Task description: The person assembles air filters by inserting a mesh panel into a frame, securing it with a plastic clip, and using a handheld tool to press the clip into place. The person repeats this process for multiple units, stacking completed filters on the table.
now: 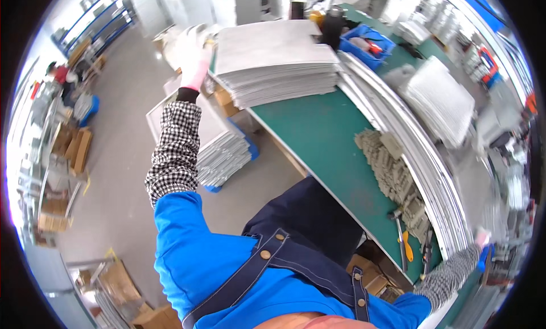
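My left hand (194, 53), in a white and pink glove, reaches out at the far left corner of the bench. Its fingers look stretched out, though they blend into pale things behind. Beside it, a tall stack of thin light-grey panels (273, 47) lies on the green bench top (318, 130). My right hand (482, 238), also gloved, is far to the right, past the long white metal strips (421, 141). Something blue (485, 258) shows right by that hand; small and blurred, its fingers do not show clearly whether they grip it.
Another panel stack (222, 158) stands low on the left, with blue underneath. Small grey parts (392, 175) are heaped on the bench near a hammer (400, 238) and yellow-handled tool (407, 246). A blue bin (368, 44) sits at the back. Cartons (74, 144) line the left side.
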A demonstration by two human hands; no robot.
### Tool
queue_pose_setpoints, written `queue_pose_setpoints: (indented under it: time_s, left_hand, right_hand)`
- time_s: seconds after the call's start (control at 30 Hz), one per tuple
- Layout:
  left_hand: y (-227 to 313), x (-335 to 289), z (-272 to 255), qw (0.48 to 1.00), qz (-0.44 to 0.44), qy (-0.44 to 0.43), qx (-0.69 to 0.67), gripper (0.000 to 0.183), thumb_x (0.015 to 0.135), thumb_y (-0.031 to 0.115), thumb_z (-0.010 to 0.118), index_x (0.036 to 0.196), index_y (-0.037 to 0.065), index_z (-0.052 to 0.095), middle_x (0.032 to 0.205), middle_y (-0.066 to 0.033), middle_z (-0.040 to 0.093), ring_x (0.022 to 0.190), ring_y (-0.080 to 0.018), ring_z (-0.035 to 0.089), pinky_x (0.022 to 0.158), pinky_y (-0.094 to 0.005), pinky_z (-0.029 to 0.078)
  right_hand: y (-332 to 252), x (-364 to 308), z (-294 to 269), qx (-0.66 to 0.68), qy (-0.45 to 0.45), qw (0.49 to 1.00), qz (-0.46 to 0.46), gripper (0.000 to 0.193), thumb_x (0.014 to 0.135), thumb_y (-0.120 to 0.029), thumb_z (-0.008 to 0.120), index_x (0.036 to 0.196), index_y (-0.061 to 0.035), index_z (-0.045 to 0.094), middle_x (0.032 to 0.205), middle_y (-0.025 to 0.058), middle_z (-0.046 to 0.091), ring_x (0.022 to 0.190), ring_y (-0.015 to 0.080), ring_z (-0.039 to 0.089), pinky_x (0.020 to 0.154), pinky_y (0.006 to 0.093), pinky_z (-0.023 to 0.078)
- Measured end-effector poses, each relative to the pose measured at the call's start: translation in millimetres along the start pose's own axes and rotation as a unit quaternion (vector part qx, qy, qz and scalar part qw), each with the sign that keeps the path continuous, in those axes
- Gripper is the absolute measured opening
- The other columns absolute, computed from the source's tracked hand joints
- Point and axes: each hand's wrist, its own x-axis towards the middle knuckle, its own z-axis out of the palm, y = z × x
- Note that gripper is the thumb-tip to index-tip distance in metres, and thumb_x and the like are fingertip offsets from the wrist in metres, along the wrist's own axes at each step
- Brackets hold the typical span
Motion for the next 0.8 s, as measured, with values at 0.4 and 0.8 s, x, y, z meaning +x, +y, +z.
queue_pose_setpoints:
  time_s: [0.4,0.8]
  left_hand:
    - [260.1,40.8,111.7,0.767,0.208,-0.516,-0.318,0.070,0.083,0.057,0.070,0.134,0.009,0.064,0.126,-0.0194,0.068,0.119,-0.0325,0.064,0.104,-0.0402,0.048]
    - [201.0,182.0,-69.4,0.820,0.016,-0.026,-0.572,0.054,0.101,0.028,0.061,0.146,0.000,0.052,0.145,-0.0168,0.056,0.133,-0.0262,0.054,0.116,-0.0391,0.037]
  right_hand:
    - [-16.0,-29.4,11.4,0.267,-0.013,0.960,0.080,0.052,0.081,-0.041,0.073,0.109,0.0024,0.072,0.108,0.0275,0.072,0.101,0.0383,0.071,0.089,0.0436,0.053]
    - [-37.4,-49.5,-125.4,0.552,0.285,0.784,-0.015,0.046,0.089,-0.005,0.071,0.133,0.0014,0.059,0.122,0.0116,0.069,0.113,0.0257,0.064,0.099,0.0349,0.049]
